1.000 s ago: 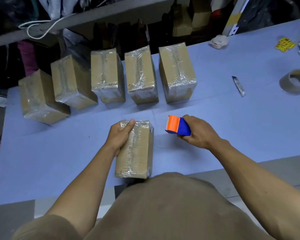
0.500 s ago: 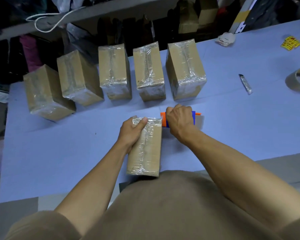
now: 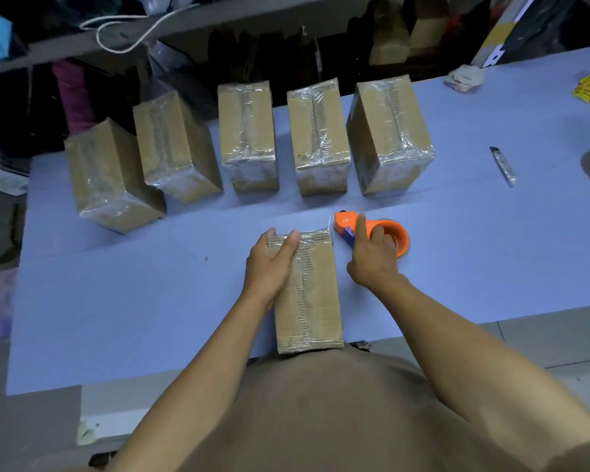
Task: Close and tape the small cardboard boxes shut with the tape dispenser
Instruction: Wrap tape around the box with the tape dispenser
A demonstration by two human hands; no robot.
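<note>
Box held at centre frame, dispenser beside it.
Left hand (image 3: 269,264) grips the box (image 3: 309,294) at its far left corner; right hand (image 3: 372,257) grasps the dispenser (image 3: 346,221), just right of the box. Bare table (image 3: 133,301) lies left; box's near end reaches the table edge.

A: What's different around the near box (image 3: 307,291)?

B: The tape dispenser (image 3: 372,233). A second ago the right hand (image 3: 372,260) held it up, well to the right of the box. Half a second ago it was pressed at the box's far right corner.

A: And now?

B: It lies just right of that far corner, orange wheel turned away from the box, the hand gripping it.

A: The left hand (image 3: 273,264)?

B: Its thumb has slid further onto the box's far end.
</note>
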